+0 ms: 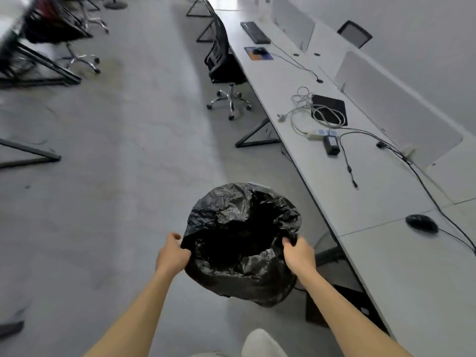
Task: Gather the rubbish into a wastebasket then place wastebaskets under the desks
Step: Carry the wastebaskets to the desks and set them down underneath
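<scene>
Bc liner [242, 240] is black, interior unreadable.

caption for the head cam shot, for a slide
Both hands, left and right, grip the black bag-lined wastebasket beside a long white desk.

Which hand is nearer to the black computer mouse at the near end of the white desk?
Right. The right hand grips the rim of the black plastic bin liner on the side toward the black computer mouse; the left hand grips the opposite rim, farther away.
</scene>
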The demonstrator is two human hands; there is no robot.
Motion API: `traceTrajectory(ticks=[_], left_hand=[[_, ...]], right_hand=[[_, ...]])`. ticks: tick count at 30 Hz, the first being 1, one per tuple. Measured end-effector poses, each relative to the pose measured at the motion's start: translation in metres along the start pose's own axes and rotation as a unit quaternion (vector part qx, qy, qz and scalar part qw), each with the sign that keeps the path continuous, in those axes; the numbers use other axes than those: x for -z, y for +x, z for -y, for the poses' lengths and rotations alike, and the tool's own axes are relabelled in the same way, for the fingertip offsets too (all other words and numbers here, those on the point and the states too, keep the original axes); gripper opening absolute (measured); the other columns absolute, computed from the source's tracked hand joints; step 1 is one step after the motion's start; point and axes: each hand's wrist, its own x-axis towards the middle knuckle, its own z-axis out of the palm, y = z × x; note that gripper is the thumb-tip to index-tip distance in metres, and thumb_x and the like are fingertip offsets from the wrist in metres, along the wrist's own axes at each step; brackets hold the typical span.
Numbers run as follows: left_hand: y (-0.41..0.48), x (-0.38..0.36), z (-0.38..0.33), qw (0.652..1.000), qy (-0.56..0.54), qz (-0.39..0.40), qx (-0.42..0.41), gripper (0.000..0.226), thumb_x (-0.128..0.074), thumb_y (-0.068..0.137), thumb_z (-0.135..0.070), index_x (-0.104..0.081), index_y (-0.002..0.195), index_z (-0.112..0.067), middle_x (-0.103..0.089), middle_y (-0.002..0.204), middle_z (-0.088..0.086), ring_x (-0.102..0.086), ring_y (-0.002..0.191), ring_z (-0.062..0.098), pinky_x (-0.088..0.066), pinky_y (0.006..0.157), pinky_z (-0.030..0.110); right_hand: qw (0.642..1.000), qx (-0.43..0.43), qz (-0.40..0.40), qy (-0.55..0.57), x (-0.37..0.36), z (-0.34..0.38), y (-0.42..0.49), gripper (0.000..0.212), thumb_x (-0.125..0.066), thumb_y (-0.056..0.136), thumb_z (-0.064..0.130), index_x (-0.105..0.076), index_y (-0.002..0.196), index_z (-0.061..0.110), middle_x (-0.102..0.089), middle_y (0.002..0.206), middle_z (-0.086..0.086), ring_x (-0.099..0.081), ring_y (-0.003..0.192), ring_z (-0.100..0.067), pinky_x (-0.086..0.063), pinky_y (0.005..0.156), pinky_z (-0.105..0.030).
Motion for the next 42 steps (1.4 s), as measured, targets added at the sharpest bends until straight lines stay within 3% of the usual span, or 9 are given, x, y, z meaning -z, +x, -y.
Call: traceTrajectory(ticks=[5, 10, 14, 19, 23, 29, 34, 39, 42], left_hand=[[0.036, 0.067, -0.054, 0.991, 0.025, -0.013, -0.13, 0.093, -0.051, 0.07, -0.002, -0.022, 0.15, -0.039, -0.038, 0.14, 0.004, -0.055, 0.111, 0.028, -0.05, 0.076, 0.036], [0.102, 0.121, -0.116, 0.997, -0.068, 0.028, -0.035, 0.052, -0.064, 0.061, -0.027, -0.054, 0.111, -0.019, -0.065, 0.103, 0.008, -0.062, 0.093, 0.025, -0.052, 0.079, 0.037], [0.156, 0.151, -0.161, 0.995, -0.064, 0.059, -0.045, 0.027, -0.058, 0.083, -0.009, -0.056, 0.108, -0.02, -0.064, 0.096, 0.003, -0.062, 0.086, 0.021, -0.048, 0.068, 0.028], [0.228, 0.176, -0.188, 0.992, -0.117, 0.044, 0.03, 0.042, -0.051, 0.065, -0.012, -0.058, 0.106, -0.007, -0.063, 0.086, 0.016, -0.059, 0.073, 0.026, -0.042, 0.062, 0.037], [0.284, 0.192, -0.204, 0.981, -0.181, -0.015, 0.068, 0.031, -0.048, 0.063, -0.016, -0.057, 0.093, -0.018, -0.063, 0.08, 0.01, -0.058, 0.071, 0.028, -0.042, 0.06, 0.035], [0.379, 0.23, -0.24, 0.961, -0.255, -0.042, 0.095, 0.027, -0.049, 0.07, -0.008, -0.055, 0.095, -0.015, -0.055, 0.082, 0.012, -0.05, 0.071, 0.025, -0.037, 0.059, 0.035], [0.472, 0.262, -0.265, 0.953, -0.285, -0.031, 0.095, 0.027, -0.051, 0.076, -0.006, -0.057, 0.1, -0.016, -0.062, 0.093, 0.017, -0.056, 0.076, 0.028, -0.044, 0.064, 0.036], [0.578, 0.314, -0.319, 0.943, -0.318, -0.01, 0.1, 0.031, -0.05, 0.081, -0.003, -0.054, 0.111, -0.012, -0.062, 0.094, 0.016, -0.058, 0.079, 0.03, -0.049, 0.066, 0.038], [0.629, 0.339, -0.358, 0.946, -0.312, -0.001, 0.088, 0.031, -0.05, 0.083, -0.003, -0.053, 0.112, -0.014, -0.062, 0.094, 0.013, -0.058, 0.08, 0.03, -0.05, 0.068, 0.04]], right_hand=[[0.991, 0.134, 0.02, -0.01, -0.015, 0.093, 0.023, 0.024, -0.047, 0.102, 0.036, -0.054, 0.122, 0.024, -0.062, 0.1, 0.0, -0.055, 0.076, -0.012, -0.041, 0.07, -0.035], [0.976, 0.211, 0.054, 0.031, -0.024, 0.18, 0.074, 0.019, -0.05, 0.102, 0.031, -0.055, 0.121, 0.029, -0.06, 0.094, 0.011, -0.056, 0.08, -0.008, -0.042, 0.074, -0.031], [0.971, 0.231, 0.016, 0.061, -0.034, 0.26, 0.143, 0.016, -0.059, 0.097, 0.037, -0.062, 0.108, 0.027, -0.064, 0.101, 0.006, -0.063, 0.108, -0.022, -0.045, 0.083, -0.035], [0.967, 0.204, 0.053, 0.144, -0.055, 0.347, 0.198, 0.045, -0.06, 0.09, 0.056, -0.058, 0.118, 0.021, -0.064, 0.111, 0.006, -0.062, 0.106, -0.017, -0.047, 0.088, -0.031], [0.972, 0.183, 0.113, 0.092, -0.084, 0.403, 0.233, 0.068, -0.06, 0.086, 0.063, -0.045, 0.136, 0.02, -0.053, 0.124, 0.006, -0.054, 0.114, -0.018, -0.042, 0.094, -0.034], [0.975, 0.181, 0.126, 0.022, -0.148, 0.489, 0.294, 0.033, -0.038, 0.103, 0.041, -0.046, 0.122, 0.015, -0.06, 0.114, -0.01, -0.051, 0.094, -0.026, -0.038, 0.082, -0.036], [0.98, 0.153, 0.128, -0.026, -0.188, 0.56, 0.355, 0.047, -0.037, 0.1, 0.05, -0.05, 0.129, 0.015, -0.059, 0.125, -0.011, -0.054, 0.116, -0.031, -0.037, 0.085, -0.035], [0.981, 0.139, 0.126, -0.053, -0.212, 0.66, 0.407, 0.056, -0.048, 0.088, 0.068, -0.052, 0.116, 0.019, -0.062, 0.111, -0.002, -0.058, 0.094, -0.021, -0.048, 0.073, -0.033], [0.978, 0.102, 0.183, 0.01, -0.225, 0.701, 0.434, 0.052, -0.056, 0.086, 0.065, -0.048, 0.12, 0.026, -0.06, 0.114, 0.003, -0.061, 0.098, -0.018, -0.052, 0.059, -0.027]])
